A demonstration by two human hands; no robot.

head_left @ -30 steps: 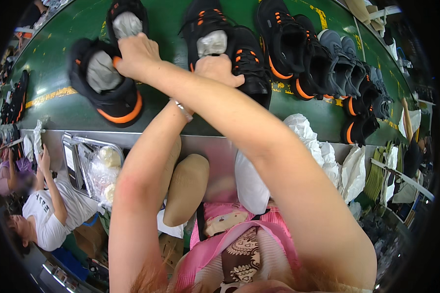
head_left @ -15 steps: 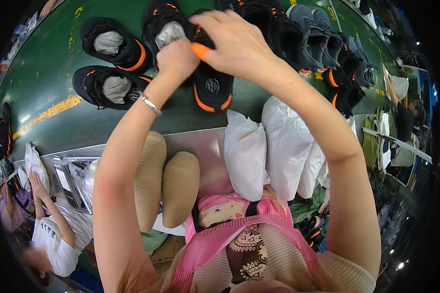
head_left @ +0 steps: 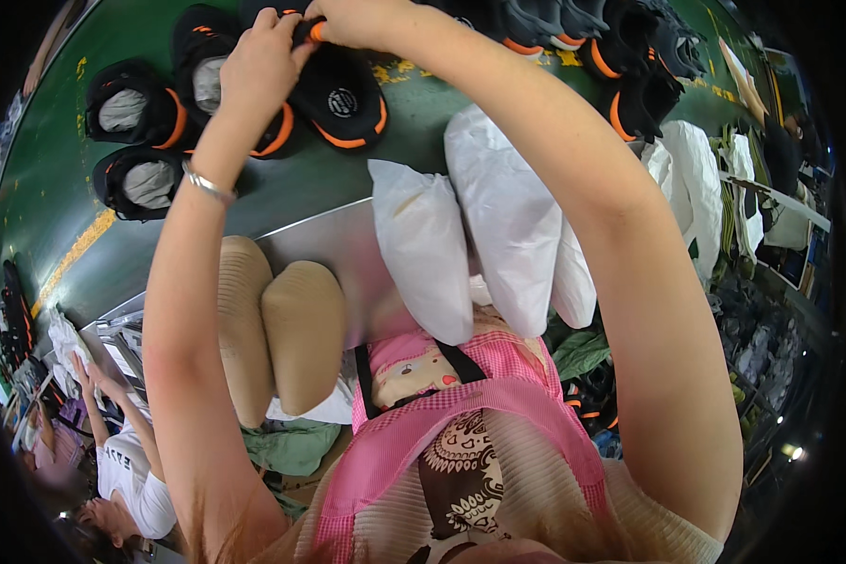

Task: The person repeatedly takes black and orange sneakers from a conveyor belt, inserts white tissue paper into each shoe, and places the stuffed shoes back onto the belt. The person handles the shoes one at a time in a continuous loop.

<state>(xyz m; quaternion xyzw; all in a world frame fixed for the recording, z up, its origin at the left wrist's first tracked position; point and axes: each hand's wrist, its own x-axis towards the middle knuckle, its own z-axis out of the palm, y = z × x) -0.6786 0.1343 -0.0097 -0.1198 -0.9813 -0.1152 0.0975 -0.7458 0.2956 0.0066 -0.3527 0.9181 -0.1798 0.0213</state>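
Note:
A black shoe with an orange-edged sole lies on the green table beneath my hands, its heel toward me. My left hand is closed at the shoe's upper, thumb and fingers drawn together. Against it, my right hand pinches the black upper near the opening; an orange patch shows at its thumb tip. The far end of this shoe is hidden behind my hands and cut off by the picture's top. To the left stand more black shoes stuffed with crumpled white paper, one right beside my left hand.
Grey and black shoes stand in rows at the far right. Nearer me, white paper-wrapped bundles and tan ribbed rounded forms line the table's metal edge. Another person sits at the lower left.
The view has shifted, so shoes and table sit further left and higher. My left hand has left the paper-stuffed opening and now meets my right hand at the upper.

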